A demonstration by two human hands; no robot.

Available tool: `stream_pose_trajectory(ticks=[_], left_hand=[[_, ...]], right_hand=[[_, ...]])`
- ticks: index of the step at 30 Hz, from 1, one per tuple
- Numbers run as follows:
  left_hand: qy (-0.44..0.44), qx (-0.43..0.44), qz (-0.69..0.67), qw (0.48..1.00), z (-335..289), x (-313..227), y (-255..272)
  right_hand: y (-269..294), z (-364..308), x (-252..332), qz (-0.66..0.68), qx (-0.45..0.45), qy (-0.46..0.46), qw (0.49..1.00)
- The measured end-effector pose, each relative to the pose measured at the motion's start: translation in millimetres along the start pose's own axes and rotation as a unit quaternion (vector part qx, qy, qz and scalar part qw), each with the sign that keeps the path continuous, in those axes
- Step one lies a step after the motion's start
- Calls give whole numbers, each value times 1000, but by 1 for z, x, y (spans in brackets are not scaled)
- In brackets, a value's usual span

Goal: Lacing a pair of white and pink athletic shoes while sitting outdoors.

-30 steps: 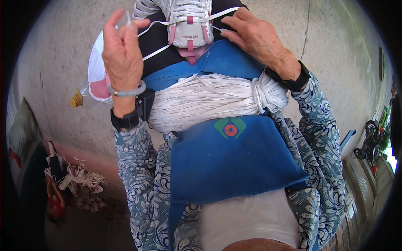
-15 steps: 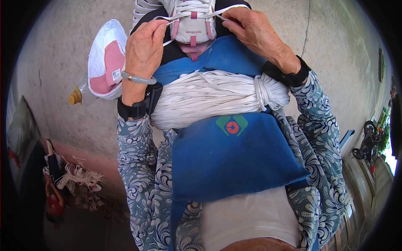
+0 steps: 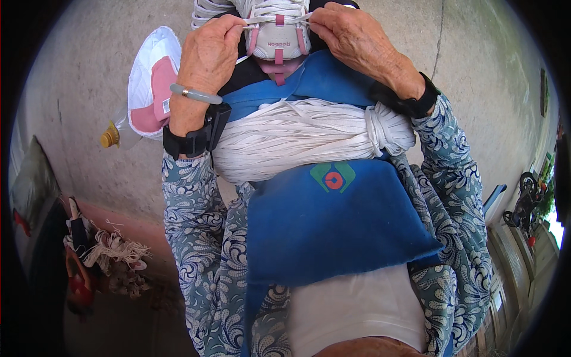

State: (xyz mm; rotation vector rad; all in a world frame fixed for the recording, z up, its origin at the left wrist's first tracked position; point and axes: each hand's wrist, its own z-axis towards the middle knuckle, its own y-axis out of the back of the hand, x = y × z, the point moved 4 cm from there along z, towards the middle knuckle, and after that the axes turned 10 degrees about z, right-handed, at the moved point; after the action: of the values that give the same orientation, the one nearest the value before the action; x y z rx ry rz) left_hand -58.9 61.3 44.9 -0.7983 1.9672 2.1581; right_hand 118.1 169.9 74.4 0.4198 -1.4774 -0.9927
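A white sneaker (image 3: 278, 52) with pink trim and pink tongue loops is at the top, its toe pointing away and partly out of view. White shoelace (image 3: 285, 20) crosses its tongue. My left hand (image 3: 209, 52) is closed in a pinch on the lace at the shoe's left edge. On the right edge, my right hand (image 3: 355, 41) pinches the lace too, its fingertips close to the eyelets. Across my lap, on a blue apron (image 3: 333, 226), lies a thick bundle of white laces (image 3: 297, 140), tied round at its right end.
To the left are a white padded piece with pink lining (image 3: 156, 89) and a clear bottle with a yellow cap (image 3: 110, 135). Another person (image 3: 77, 262) sits at lower left beside a heap of pale cords (image 3: 116, 247). A motorcycle (image 3: 526, 196) stands far right.
Both hands have drawn closer to the sneaker's sides. The lace ends that stretched past my fingers now show less, and the shoe has shifted slightly right.
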Motion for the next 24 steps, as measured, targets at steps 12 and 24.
stream_pose_trajectory(ticks=[12, 24], left_hand=[[-21, 22, 46, 998, 10, -7, 3], [-40, 27, 88, 995, 20, -11, 9]], right_hand=[[2, 5, -4, 5, 30, -10, 999], [4, 13, -4, -54, 43, 9, 998]])
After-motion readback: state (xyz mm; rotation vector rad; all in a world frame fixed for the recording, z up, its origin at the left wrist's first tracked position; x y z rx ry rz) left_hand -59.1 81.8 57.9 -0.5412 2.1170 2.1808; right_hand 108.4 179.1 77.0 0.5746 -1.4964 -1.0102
